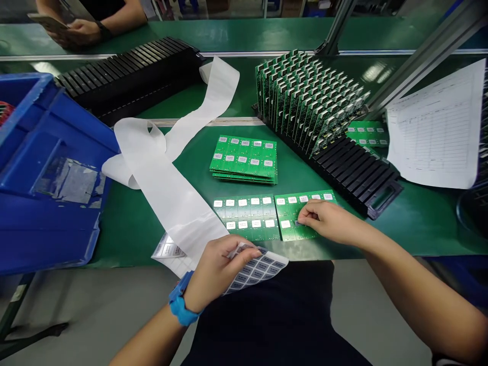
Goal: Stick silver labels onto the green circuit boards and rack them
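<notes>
Green bench (427, 223): my left hand (223, 262) grips the label sheet (259, 270); my right hand (324, 218), pinching one label (297, 222), should align squarely.

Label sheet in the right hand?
No, the left hand grips the label sheet, while the right hand is at the right-hand green board of the front pair.
</notes>
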Demonstrator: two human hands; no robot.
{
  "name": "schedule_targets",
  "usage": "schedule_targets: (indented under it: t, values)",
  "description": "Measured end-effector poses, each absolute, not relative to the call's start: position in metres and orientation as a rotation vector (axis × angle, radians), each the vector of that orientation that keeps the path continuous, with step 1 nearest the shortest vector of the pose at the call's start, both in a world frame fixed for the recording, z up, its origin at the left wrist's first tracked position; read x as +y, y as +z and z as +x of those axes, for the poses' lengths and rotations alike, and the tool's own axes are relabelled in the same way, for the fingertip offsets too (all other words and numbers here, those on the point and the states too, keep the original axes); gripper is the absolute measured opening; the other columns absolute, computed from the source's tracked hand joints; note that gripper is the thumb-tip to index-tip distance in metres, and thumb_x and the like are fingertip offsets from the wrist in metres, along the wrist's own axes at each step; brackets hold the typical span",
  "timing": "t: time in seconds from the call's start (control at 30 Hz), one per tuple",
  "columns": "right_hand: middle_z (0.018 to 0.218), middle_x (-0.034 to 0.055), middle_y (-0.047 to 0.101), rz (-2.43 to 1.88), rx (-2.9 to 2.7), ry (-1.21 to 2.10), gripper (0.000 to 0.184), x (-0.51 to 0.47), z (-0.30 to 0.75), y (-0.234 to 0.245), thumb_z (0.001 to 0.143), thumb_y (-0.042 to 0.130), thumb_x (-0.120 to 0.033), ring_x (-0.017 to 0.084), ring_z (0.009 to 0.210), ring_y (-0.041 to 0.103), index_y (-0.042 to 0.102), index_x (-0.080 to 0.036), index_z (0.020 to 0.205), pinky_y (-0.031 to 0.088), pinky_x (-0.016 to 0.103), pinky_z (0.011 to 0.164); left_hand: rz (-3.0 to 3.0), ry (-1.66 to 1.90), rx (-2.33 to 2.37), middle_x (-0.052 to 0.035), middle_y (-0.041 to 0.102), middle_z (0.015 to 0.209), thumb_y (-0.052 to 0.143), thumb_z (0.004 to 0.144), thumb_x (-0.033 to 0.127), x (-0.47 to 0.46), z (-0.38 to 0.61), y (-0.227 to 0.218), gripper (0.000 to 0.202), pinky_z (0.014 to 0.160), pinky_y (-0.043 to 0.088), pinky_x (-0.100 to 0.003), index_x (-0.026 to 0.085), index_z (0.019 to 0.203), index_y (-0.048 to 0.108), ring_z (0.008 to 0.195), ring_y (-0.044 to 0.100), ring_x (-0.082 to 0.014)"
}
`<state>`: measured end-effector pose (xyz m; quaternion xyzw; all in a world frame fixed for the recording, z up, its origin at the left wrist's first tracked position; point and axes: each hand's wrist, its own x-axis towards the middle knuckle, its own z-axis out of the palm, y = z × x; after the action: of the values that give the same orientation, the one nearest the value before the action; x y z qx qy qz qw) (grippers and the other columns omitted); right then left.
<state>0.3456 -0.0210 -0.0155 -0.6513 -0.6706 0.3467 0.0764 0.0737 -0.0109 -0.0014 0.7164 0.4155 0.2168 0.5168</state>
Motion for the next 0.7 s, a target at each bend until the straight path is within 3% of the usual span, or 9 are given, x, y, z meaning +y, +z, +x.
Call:
schedule_targets:
  t: [0.13, 0.23, 0.33, 0.43, 0.57, 0.7]
  values:
    - [0.072, 0.004, 0.061, -1.992, -2.097, 0.85, 0.017, -0.028, 0.335, -0.014, 0.079, 0.05, -0.022, 0.019, 0.075, 0.054, 0.06, -0.02, 0.066, 0.043, 0.032, 0.067, 1.72, 0.5, 1.02, 0.0006, 0.065, 0.067, 0.059, 0.083, 0.028, -0.01, 0.074, -0.003, 0.013, 0.054, 0.045, -0.018, 0.019, 0.076, 0.066, 0.061, 0.059, -0.0108]
    - [0.074, 0.0076, 0.059, -2.03, -2.293, 0.423, 0.017, -0.037, 0.326, -0.013, 0.081, 0.049, -0.02, 0.024, 0.078, 0.053, 0.061, -0.018, 0.07, 0.04, 0.038, 0.072, 1.725, 0.489, 1.028, 0.001, 0.064, 0.067, 0.058, 0.083, 0.028, -0.01, 0.074, -0.004, 0.013, 0.055, 0.045, -0.018, 0.02, 0.077, 0.066, 0.061, 0.058, -0.0108]
    - [0.082, 0.0116, 0.059, -2.086, -2.301, 0.125, 0.014, -0.044, 0.327, -0.012, 0.081, 0.05, -0.023, 0.029, 0.082, 0.053, 0.06, -0.014, 0.088, 0.038, 0.043, 0.074, 1.723, 0.473, 1.02, 0.0005, 0.065, 0.07, 0.056, 0.084, 0.029, -0.01, 0.075, -0.004, 0.014, 0.057, 0.045, -0.019, 0.02, 0.079, 0.066, 0.064, 0.059, -0.0119]
    - [0.088, 0.0089, 0.059, -1.996, -2.14, 0.387, 0.026, -0.044, 0.343, -0.008, 0.08, 0.053, -0.023, 0.025, 0.085, 0.055, 0.051, -0.016, 0.104, 0.041, 0.04, 0.076, 1.69, 0.449, 1.024, 0.0, 0.064, 0.073, 0.053, 0.086, 0.03, -0.011, 0.075, -0.002, 0.015, 0.059, 0.046, -0.02, 0.02, 0.082, 0.064, 0.067, 0.059, -0.0127]
    - [0.084, 0.0022, 0.058, -1.829, -2.011, 0.949, 0.02, -0.039, 0.369, -0.005, 0.083, 0.044, -0.02, 0.018, 0.081, 0.056, 0.045, -0.022, 0.103, 0.044, 0.032, 0.072, 1.6, 0.399, 1.032, -0.0005, 0.064, 0.078, 0.046, 0.09, 0.032, -0.013, 0.075, 0.0, 0.019, 0.061, 0.046, -0.021, 0.022, 0.092, 0.062, 0.07, 0.059, -0.0135]
    - [0.082, 0.0009, 0.059, -1.816, -1.963, 1.104, 0.022, -0.037, 0.374, -0.013, 0.082, 0.044, -0.019, 0.017, 0.078, 0.056, 0.045, -0.022, 0.104, 0.044, 0.032, 0.07, 1.53, 0.378, 0.977, -0.0019, 0.063, 0.085, 0.039, 0.092, 0.033, -0.015, 0.077, 0.003, 0.025, 0.065, 0.048, -0.022, 0.022, 0.099, 0.06, 0.075, 0.059, -0.0147]
